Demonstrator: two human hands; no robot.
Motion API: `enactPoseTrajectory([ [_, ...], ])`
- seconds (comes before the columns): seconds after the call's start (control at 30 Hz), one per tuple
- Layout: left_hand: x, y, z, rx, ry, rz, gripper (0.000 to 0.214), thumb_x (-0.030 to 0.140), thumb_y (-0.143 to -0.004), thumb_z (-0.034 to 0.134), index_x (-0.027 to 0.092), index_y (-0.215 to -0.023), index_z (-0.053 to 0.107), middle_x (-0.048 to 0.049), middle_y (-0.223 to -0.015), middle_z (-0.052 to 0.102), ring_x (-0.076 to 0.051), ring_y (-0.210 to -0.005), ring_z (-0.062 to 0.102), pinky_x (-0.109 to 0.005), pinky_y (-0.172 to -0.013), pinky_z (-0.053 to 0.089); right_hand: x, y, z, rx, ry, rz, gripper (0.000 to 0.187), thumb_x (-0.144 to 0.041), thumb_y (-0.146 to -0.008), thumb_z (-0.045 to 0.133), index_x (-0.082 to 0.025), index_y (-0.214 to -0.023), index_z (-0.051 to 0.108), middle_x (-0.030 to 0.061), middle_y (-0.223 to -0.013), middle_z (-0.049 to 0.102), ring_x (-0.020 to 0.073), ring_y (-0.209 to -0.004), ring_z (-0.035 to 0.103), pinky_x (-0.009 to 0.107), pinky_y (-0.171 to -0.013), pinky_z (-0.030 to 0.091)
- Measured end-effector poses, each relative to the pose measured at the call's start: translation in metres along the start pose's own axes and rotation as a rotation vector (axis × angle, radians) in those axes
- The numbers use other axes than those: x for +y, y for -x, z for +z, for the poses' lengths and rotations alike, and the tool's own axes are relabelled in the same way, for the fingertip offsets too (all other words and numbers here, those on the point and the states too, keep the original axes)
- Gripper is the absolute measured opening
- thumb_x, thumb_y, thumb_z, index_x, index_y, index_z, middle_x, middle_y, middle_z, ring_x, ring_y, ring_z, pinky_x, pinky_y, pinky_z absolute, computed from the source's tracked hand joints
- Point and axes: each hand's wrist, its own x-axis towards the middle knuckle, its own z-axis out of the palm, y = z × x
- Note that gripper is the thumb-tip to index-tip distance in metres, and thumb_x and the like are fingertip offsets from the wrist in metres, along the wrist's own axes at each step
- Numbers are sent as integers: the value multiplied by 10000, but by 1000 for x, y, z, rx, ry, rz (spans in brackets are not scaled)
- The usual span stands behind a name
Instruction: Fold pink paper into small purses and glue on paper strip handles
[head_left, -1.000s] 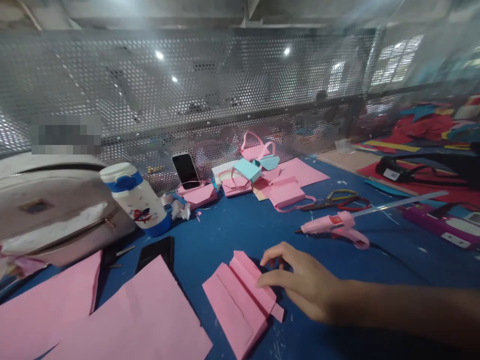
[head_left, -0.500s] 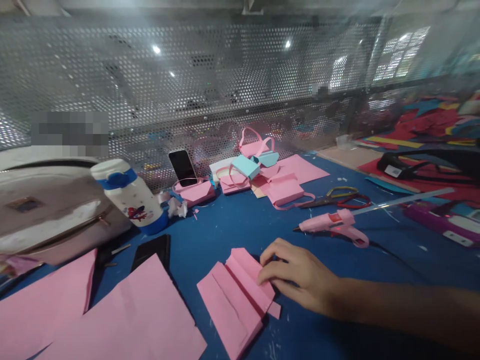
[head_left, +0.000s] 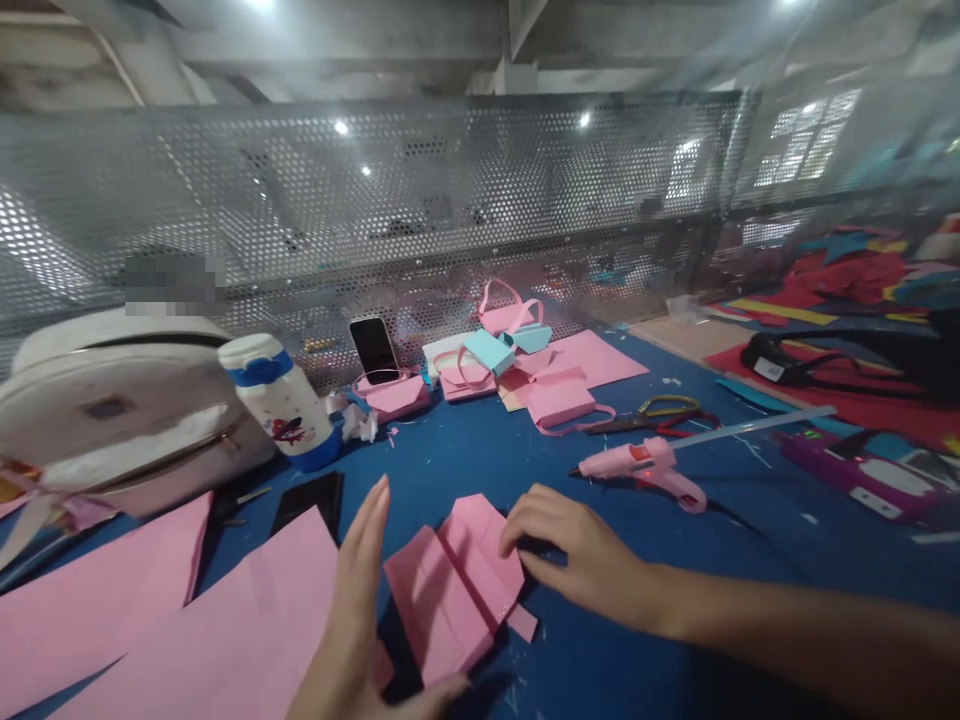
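A creased piece of pink paper [head_left: 442, 600], folded like a small bag with a flap, lies on the blue table in front of me. The curled fingers of my right hand [head_left: 577, 550] close on the right edge of its flap. My left hand [head_left: 360, 620] is on the paper's left side, fingers stretched up and thumb spread below, holding nothing. A short pink strip [head_left: 523, 622] pokes out from under the folded paper at the lower right.
Large pink sheets [head_left: 225, 620] cover the left front, near a dark flat case [head_left: 307, 500]. A bottle [head_left: 281, 405] and backpack [head_left: 150, 410] stand behind. Small paper bags [head_left: 559, 398], a phone [head_left: 373, 350], scissors [head_left: 652, 415] and a pink glue gun [head_left: 637, 465] lie further back.
My left hand has come into view on the left of the folded paper. My right hand stays at the flap's edge, and the flap has shifted slightly. The camera has tilted up.
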Motion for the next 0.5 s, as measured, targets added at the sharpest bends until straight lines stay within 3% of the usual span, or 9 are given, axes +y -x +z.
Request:
enactPoseTrajectory([
  [0.1, -6, 1, 10, -127, 144, -168, 1206, 723, -683, 717, 318, -1571, 8, -132, -1633, 139, -452, -1460, 196, -679, -1114, 288, -1, 1, 0, 1, 4, 8, 347, 70, -759, 512, -209, -918, 642, 1, -893, 669, 172, -863, 552, 288, -787, 433],
  [0.27, -12, 15, 14, -191, 258, -251, 1393, 642, -519, 870, 343, -1567, 2, -143, -1620, 188, -468, -1454, 196, -688, -1120, 261, -3, 2, 0, 12, -6, -2, 340, 58, -756, 506, -204, -918, 651, 8, -880, 663, 173, -842, 552, 283, -752, 432],
  [0.4, -10, 18, 17, -152, 182, -233, 1245, 453, -653, 832, 343, -1563, -9, -140, -1598, 228, -440, -1451, 237, -685, -1115, 264, -5, 2, -2, 2, -6, -1, 323, 49, -762, 518, -201, -919, 649, 8, -877, 656, 171, -856, 557, 278, -758, 438],
  [0.5, -6, 11, 19, -94, 192, -235, 1105, 369, -746, 722, 314, -1563, -20, -136, -1499, 353, -374, -1386, 388, -609, -1112, 333, -5, 3, -2, -5, 5, -15, 311, 33, -782, 520, -206, -934, 648, 10, -899, 659, 173, -872, 559, 281, -769, 440],
])
